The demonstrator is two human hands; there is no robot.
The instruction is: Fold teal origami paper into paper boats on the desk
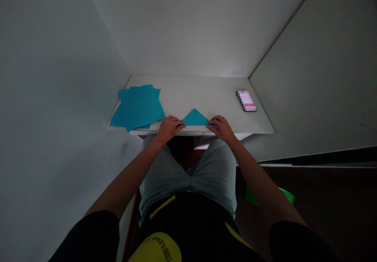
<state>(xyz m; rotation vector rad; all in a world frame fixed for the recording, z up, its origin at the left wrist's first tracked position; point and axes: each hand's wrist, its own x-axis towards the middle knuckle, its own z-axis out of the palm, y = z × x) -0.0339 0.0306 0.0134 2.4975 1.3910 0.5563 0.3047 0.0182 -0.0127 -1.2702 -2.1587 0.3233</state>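
A blue sheet of paper folded into a flat triangle (194, 118) lies near the front edge of the white table, its peak pointing away from me. A short crease line runs down from that peak. My left hand (170, 128) pinches the triangle's left corner between thumb and fingers. At the opposite corner, my right hand (221, 128) grips the paper the same way. Both corner tips are partly hidden by my fingers. Just left of my left hand is a loose stack of blue paper sheets (141, 107).
The white table (188, 91) meets walls at the back, left and right. A phone with a lit, blurred screen (246, 100) rests at its right side. Below on the floor, a green object (285, 195) shows partly behind my right arm.
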